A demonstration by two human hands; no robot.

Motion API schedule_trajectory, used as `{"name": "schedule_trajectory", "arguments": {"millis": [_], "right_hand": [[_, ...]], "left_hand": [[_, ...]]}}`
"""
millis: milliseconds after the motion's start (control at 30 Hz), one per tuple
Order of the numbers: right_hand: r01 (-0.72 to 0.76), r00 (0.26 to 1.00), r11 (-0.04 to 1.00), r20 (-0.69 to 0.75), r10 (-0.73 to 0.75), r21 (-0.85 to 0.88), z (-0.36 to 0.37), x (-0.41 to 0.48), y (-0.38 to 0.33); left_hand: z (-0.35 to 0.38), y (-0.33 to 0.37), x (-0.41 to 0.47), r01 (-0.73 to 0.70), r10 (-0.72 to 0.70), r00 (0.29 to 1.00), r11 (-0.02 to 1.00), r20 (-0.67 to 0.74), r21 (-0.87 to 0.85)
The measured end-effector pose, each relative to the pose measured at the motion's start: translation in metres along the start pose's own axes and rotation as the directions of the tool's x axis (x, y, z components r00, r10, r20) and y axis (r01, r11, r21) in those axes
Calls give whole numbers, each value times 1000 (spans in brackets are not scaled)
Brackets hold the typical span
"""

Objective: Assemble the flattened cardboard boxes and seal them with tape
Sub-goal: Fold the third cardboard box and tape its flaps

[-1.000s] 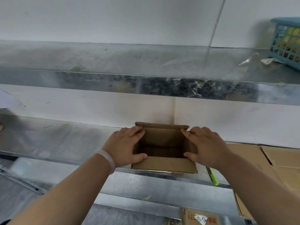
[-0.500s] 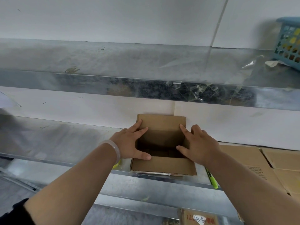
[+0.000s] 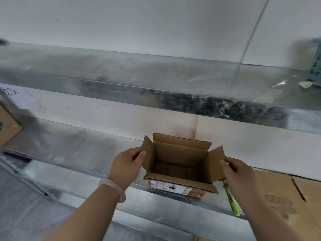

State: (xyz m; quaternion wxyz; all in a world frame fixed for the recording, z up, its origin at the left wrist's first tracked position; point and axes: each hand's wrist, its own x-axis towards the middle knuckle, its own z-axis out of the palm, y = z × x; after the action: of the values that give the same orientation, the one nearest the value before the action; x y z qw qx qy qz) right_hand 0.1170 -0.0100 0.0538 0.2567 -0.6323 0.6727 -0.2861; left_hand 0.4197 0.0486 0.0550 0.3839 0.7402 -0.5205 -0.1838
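Both side flaps (image 3: 148, 153), pressed inward before, now spread outward; left hand (image 3: 126, 164) and right hand (image 3: 238, 173) pinch one each. Grey metal surface (image 3: 86, 153), white wall (image 3: 156, 23); between the hands, brown box (image 3: 180, 153) stands open.

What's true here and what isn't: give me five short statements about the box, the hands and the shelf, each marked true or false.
1. The cardboard box stands with its top flaps open. True.
2. The left hand holds a roll of tape. False: it pinches the box's left flap.
3. The right hand grips the box's right flap. True.
4. The green marker lies inside the box. False: it lies on the metal shelf, to the right of the box.
5. The pale bracelet sits on the right wrist. False: it is on the left wrist.
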Motion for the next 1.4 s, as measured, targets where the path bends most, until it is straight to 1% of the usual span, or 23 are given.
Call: {"name": "schedule_trajectory", "arguments": {"millis": [67, 133, 200, 333, 433, 633, 767, 867, 967, 1067, 1200, 1300, 1400], "right_hand": [[7, 1000, 999, -2, -7, 44, -3, -7, -15], [52, 998, 995, -27, -50, 86, -5, -15, -33], [96, 995, 989, -38, -92, 117, -1, -22, -56], [132, 989, 984, 53, -140, 121, 30, -38, -105], [148, 983, 982, 91, -159, 116, 68, -55, -145], [180, 958, 979, 210, -197, 97, 174, -87, -236], [247, 938, 965, 228, -261, 88, 249, -105, -309], [272, 929, 959, 241, -282, 74, 297, -110, -347], [216, 923, 969, 299, -243, 120, 333, -114, -372], [174, 921, 973, 324, -217, 154, 362, -110, -393], [93, 924, 974, 348, -161, 205, 393, -93, -419], [46, 929, 973, 349, -124, 224, 416, -80, -432], [-61, 931, 952, 362, -55, 300, 439, -69, -439]], "left_hand": [[-11, 4, -4, 8, -11, 999, 998, -51, -66], [-31, 0, -6, 22, -32, 992, 996, -122, -88], [-55, -10, -6, 32, -52, 986, 991, -157, -131], [-105, -44, -9, 74, -133, 965, 965, -226, -253], [-148, -76, -17, 87, -186, 942, 940, -281, -331], [-250, -164, -21, 168, -282, 912, 919, -298, -358], [-317, -225, -9, 217, -343, 885, 902, -315, -373], [-353, -263, 5, 238, -370, 871, 893, -322, -383], [-375, -294, 19, 271, -409, 853, 878, -325, -395], [-390, -317, 40, 293, -446, 836, 856, -320, -427], [-403, -343, 81, 305, -451, 842, 851, -296, -428], [-405, -358, 111, 350, -461, 859, 847, -225, -400], [-409, -365, 140, 378, -477, 869, 810, -129, -449]]}}
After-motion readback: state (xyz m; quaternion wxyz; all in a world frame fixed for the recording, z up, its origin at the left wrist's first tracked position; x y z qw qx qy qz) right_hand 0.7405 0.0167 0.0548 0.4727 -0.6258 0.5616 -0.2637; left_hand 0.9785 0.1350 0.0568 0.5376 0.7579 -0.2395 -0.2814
